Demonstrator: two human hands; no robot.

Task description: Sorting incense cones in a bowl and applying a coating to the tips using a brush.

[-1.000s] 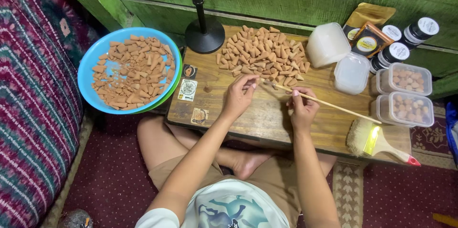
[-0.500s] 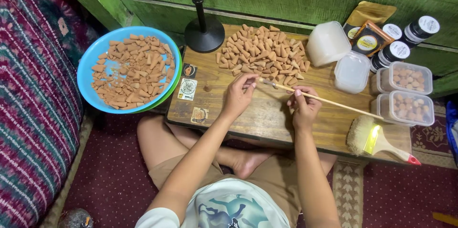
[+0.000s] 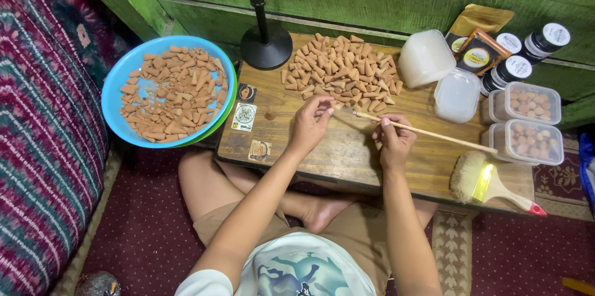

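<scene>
- The left hand (image 3: 312,123) sits at the middle of the frame, fingers pinched together on a small brown cone (image 3: 329,106) at the near edge of the cone heap.
- The right hand (image 3: 394,141) is just right of it, closed around a thin wooden stick (image 3: 427,132); the stick's tip points left to the pinched cone and its tail runs right, toward the lidded tubs.
- The heap of brown cones (image 3: 342,73) lies at top centre on the low wooden table (image 3: 347,156).
- Bare board lies between the hands and the table's near edge, and in the strip left of the heap beside the stickers.
- The table's left edge meets a blue bowl (image 3: 118,94) of broken brown pieces at the left of the frame; the bowl overhangs the red carpet (image 3: 145,221).
- A black round stand base (image 3: 266,48) sits at the table's far left corner.
- Three small stickers (image 3: 246,113), one round on white and two dark, line the left edge.
- Right of the heap: two empty clear tubs (image 3: 457,94), then two lidded clear tubs (image 3: 525,141) of pale cones at the right edge.
- Upper right: a gold pouch (image 3: 480,18), a brown packet with a yellow label (image 3: 478,53), and three black jars with white lids (image 3: 514,68).
- A brush with a yellow band and red-tipped handle (image 3: 489,184) lies at the near right corner.
</scene>
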